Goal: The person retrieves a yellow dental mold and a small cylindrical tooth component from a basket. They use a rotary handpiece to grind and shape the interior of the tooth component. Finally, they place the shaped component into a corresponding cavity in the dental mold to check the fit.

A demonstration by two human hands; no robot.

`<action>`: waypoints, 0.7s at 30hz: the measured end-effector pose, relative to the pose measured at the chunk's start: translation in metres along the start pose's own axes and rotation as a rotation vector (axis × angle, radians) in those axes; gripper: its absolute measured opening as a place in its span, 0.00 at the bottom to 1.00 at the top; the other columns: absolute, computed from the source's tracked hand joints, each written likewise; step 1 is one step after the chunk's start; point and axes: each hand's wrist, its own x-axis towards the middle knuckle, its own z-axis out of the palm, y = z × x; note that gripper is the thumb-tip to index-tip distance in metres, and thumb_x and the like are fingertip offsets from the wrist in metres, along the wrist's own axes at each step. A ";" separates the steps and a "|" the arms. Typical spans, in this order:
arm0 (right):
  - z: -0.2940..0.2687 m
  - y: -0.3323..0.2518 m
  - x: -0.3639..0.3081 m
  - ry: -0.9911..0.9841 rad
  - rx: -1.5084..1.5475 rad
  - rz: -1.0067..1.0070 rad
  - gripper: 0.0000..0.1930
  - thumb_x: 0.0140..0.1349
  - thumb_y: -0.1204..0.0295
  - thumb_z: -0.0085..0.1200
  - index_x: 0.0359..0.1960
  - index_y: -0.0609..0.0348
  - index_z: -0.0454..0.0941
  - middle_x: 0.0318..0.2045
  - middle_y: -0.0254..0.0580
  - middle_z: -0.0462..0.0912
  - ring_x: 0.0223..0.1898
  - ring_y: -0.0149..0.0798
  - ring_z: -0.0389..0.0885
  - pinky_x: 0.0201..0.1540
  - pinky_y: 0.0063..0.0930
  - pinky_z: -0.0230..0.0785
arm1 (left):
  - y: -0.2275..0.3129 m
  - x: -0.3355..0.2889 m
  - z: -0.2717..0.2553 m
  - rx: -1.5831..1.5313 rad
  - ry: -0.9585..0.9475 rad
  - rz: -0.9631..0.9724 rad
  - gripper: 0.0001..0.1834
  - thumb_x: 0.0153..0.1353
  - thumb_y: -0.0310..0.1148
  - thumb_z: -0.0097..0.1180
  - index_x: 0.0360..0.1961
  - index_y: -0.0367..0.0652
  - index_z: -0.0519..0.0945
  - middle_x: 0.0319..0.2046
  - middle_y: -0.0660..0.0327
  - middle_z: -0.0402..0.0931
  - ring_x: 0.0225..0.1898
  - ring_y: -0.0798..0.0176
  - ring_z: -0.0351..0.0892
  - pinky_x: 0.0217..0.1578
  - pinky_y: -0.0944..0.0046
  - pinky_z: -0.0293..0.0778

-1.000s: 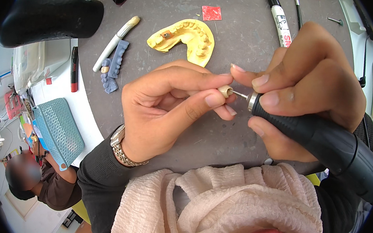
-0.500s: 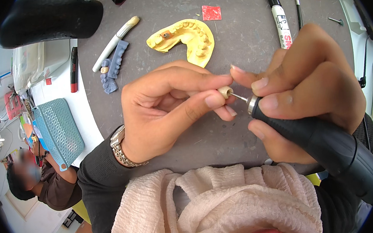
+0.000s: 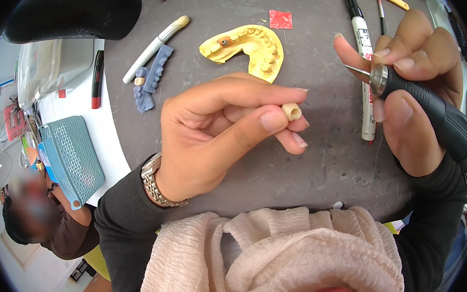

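Observation:
Between the thumb and fingers of my left hand [image 3: 216, 131] I pinch a small cream dental crown [image 3: 292, 111], its hollow end facing right. My right hand [image 3: 418, 82] is wrapped round a black rotary handpiece [image 3: 433, 108]. A thin metal bur [image 3: 357, 71] sticks out of its silver collar, pointing left and well apart from the crown. Beyond my left hand lies a yellow dental cast [image 3: 267, 55] with an orange-brown patch around a small metal piece. Under the right hand's side lies a white marker with a black cap [image 3: 361, 37].
Blue-grey impression pieces [image 3: 156, 69] and a white stick with a tan tip [image 3: 157, 47] lie at the left. A red square [image 3: 280, 20] is behind the cast. At far left are a red-black marker [image 3: 97, 82], a blue basket [image 3: 75, 153] and another person [image 3: 58, 220].
My right hand has drawn the handpiece back to the right, so the bur has left the crown's opening. My left hand still pinches the crown, now slightly farther right.

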 end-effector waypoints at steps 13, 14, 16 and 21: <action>0.006 0.003 -0.003 0.023 0.043 0.035 0.13 0.53 0.72 0.56 0.37 0.53 0.65 0.36 0.37 0.65 0.31 0.25 0.70 0.60 0.49 0.59 | -0.003 0.000 -0.005 -0.011 -0.029 0.030 0.13 0.62 0.30 0.50 0.43 0.32 0.74 0.30 0.53 0.72 0.23 0.69 0.72 0.23 0.74 0.73; 0.007 0.000 -0.001 0.002 0.067 0.043 0.13 0.53 0.72 0.56 0.37 0.53 0.65 0.36 0.37 0.65 0.31 0.26 0.70 0.60 0.48 0.60 | -0.004 0.000 -0.005 -0.014 -0.028 0.034 0.13 0.62 0.30 0.50 0.43 0.32 0.74 0.30 0.53 0.72 0.23 0.69 0.72 0.23 0.73 0.73; 0.007 -0.003 -0.002 -0.032 0.040 0.050 0.13 0.52 0.73 0.57 0.37 0.53 0.65 0.35 0.37 0.65 0.30 0.25 0.70 0.59 0.47 0.62 | -0.004 0.000 -0.005 -0.016 -0.029 0.036 0.13 0.61 0.30 0.50 0.42 0.32 0.74 0.30 0.53 0.72 0.24 0.69 0.72 0.23 0.73 0.73; 0.008 0.001 0.001 -0.124 -0.049 -0.073 0.15 0.48 0.75 0.59 0.36 0.53 0.66 0.35 0.39 0.66 0.25 0.24 0.69 0.54 0.41 0.70 | -0.001 0.000 -0.005 0.018 -0.039 0.012 0.13 0.61 0.31 0.51 0.41 0.32 0.74 0.30 0.53 0.71 0.24 0.69 0.72 0.23 0.73 0.72</action>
